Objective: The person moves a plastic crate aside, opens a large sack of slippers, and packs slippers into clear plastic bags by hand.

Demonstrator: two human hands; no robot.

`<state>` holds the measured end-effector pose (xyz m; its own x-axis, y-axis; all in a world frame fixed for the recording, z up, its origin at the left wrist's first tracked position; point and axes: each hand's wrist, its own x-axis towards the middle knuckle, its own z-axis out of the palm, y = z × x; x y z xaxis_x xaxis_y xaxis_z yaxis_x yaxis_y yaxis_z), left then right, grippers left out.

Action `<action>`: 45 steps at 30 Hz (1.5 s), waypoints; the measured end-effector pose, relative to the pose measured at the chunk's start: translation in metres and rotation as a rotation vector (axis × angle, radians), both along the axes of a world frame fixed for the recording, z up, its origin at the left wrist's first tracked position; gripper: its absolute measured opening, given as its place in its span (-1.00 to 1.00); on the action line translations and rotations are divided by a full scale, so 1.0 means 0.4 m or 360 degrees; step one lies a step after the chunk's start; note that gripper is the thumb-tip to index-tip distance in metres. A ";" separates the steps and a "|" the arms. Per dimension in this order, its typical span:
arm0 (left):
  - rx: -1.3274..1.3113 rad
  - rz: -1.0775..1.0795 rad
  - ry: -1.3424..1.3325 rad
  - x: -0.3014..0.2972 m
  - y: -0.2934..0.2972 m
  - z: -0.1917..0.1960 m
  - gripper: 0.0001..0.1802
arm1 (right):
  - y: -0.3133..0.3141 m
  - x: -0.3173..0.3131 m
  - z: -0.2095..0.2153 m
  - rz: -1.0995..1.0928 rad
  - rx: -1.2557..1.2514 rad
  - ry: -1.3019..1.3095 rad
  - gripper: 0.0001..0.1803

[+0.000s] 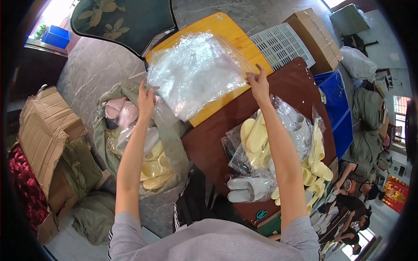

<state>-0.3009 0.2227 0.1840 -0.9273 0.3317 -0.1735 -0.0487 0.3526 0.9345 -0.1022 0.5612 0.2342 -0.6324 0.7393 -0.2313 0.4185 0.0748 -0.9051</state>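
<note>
A stack of clear plastic bags (196,74) lies spread over a yellow wooden board (212,114) at the far side of the table. My left hand (146,101) is at the stack's left edge, thumb and fingers apart. At the right edge, my right hand (260,85) touches the plastic with its thumb side, its fingers also spread. Below my right forearm, bagged yellow slippers (256,138) and grey slippers (241,190) are piled on the brown tabletop (209,143). Beside my left forearm stands an open woven sack (172,130) containing bagged yellow and pink slippers.
A dark chair with a leaf pattern (119,21) stands beyond the board. White plastic grating (283,45), a cardboard box (315,39) and a blue bin (335,108) are at the right. Teal scissors (261,214) lie near me. Opened cardboard (48,130) is at left; several people are at lower right.
</note>
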 end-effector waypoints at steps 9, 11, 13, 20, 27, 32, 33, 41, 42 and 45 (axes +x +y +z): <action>-0.0198 0.0042 0.0059 -0.026 0.071 -0.296 -0.38 | -0.196 0.262 -0.115 -0.0048 -0.0266 0.0278 -0.42; -0.0372 -0.0036 0.0182 -0.037 0.084 -0.319 -0.37 | -0.257 0.405 -0.084 -0.0304 -0.0313 0.0200 -0.49; -0.0472 -0.0125 0.0242 -0.058 0.070 -0.338 -0.36 | -0.296 0.549 -0.048 -0.0629 -0.0257 0.0036 -0.55; -0.0334 -0.0314 -0.0088 -0.078 0.082 -0.420 -0.15 | -0.453 1.131 -0.078 -0.1726 -0.0133 -0.0346 -0.64; -0.1064 -0.0156 0.0534 -0.087 -0.001 -0.360 0.00 | -0.697 1.375 -0.278 -0.2790 -0.1934 0.0355 -0.71; -0.0735 -0.0507 0.0882 0.148 -0.013 -0.155 -0.53 | -0.683 1.371 -0.356 -0.2950 -0.2074 0.0478 -0.46; -0.0733 -0.0519 0.0716 0.252 0.003 -0.131 -0.55 | -0.677 1.397 -0.364 -0.3092 -0.2381 0.0784 -0.39; -0.0354 -0.1527 -0.0184 1.108 0.109 0.129 -0.71 | -0.697 1.358 -0.454 -0.3273 -0.2574 0.1147 -0.45; -0.0403 -0.1787 -0.0094 1.190 0.144 0.109 -0.71 | -0.719 1.408 -0.505 -0.3217 -0.2344 0.1279 -0.51; -0.0340 -0.2208 -0.0016 1.367 0.243 0.131 -0.70 | -0.738 1.424 -0.502 -0.2991 -0.2233 0.1273 -0.67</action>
<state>0.2458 0.3198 0.2365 0.1312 0.9309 -0.3409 0.4457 0.2518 0.8590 0.4674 0.2662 0.0335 0.0159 0.0779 -0.9968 -0.9542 -0.2967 -0.0384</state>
